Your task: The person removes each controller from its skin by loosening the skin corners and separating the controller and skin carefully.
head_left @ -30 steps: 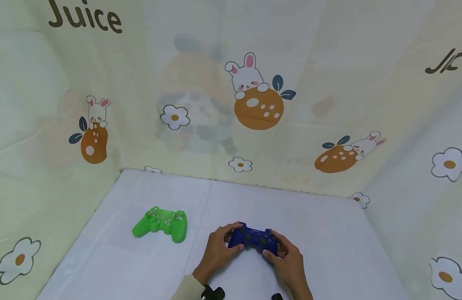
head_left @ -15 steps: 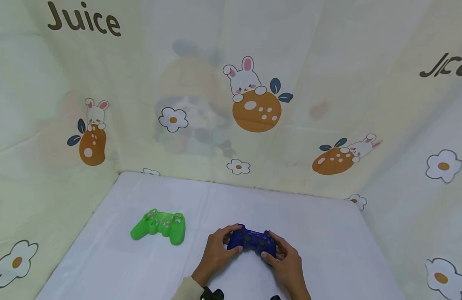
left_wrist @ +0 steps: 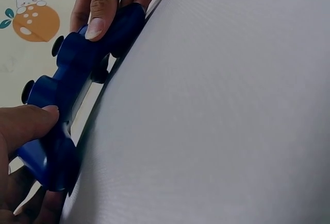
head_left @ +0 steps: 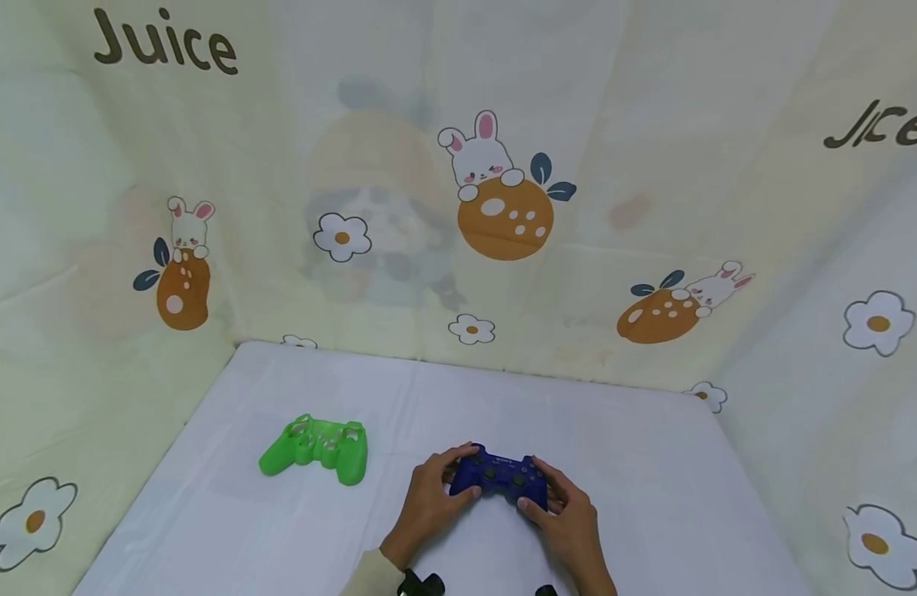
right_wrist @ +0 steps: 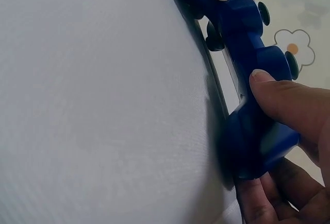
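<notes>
A dark blue game controller (head_left: 499, 476) is held by both hands, close over the white table. My left hand (head_left: 432, 497) grips its left end, the thumb on the near face and the other fingers curled round the side and back. The right end is gripped by my right hand (head_left: 570, 521) in the same way. In the left wrist view the controller (left_wrist: 77, 69) is seen from its near edge, its two thumbsticks standing out. A bright green controller-shaped silicone cover (head_left: 320, 447) with cut-out openings lies on the table, left of the hands.
White cloth covers the table (head_left: 205, 513). A cream curtain (head_left: 399, 281) printed with rabbits, oranges and flowers rises along the back and both sides. A black strap mount (head_left: 421, 583) is on the left wrist, below a beige sleeve (head_left: 372, 574).
The head view has shifted slightly. Both hands keep the same grip on the blue controller, and the green cover lies where it was.
</notes>
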